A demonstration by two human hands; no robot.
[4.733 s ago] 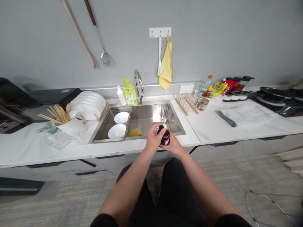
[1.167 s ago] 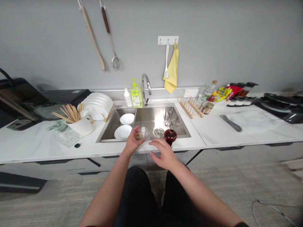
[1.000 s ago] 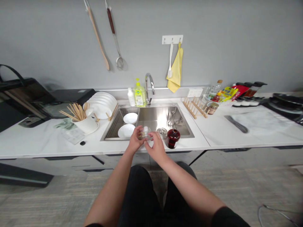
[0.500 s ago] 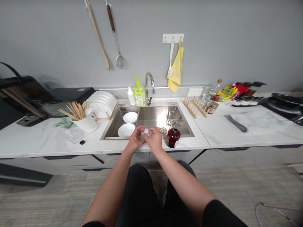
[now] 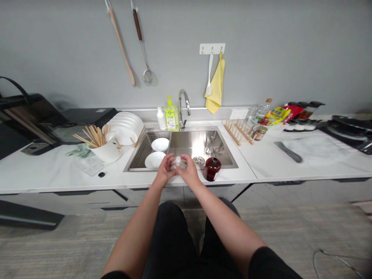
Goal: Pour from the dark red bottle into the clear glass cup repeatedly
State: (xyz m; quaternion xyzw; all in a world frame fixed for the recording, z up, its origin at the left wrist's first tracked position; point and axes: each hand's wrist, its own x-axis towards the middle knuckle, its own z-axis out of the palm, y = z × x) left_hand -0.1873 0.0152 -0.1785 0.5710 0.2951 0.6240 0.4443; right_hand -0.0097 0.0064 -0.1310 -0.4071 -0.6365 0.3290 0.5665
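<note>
Both my hands meet over the front rim of the steel sink (image 5: 183,179), holding a small transparent container (image 5: 178,164) with a white cap or lid. My left hand (image 5: 165,169) grips it from the left, and my right hand (image 5: 190,171) from the right. My fingers hide most of it, so its exact kind cannot be made out. To the right of my right hand, a dark red lidded jar (image 5: 212,169) stands upright on the counter edge, not touching either hand. A metal drain strainer (image 5: 198,161) lies just beyond my fingers.
Two white bowls (image 5: 155,159) rest on a wire rack in the sink's left side. A faucet (image 5: 183,104) and a green soap pump bottle (image 5: 171,118) stand behind. A white cup of chopsticks (image 5: 106,152) and stacked plates (image 5: 123,128) are to the left; a wooden rack (image 5: 237,131) is to the right.
My hands have come together around the transparent container, and the dark red jar now stands on the counter. The head view has shifted slightly.
</note>
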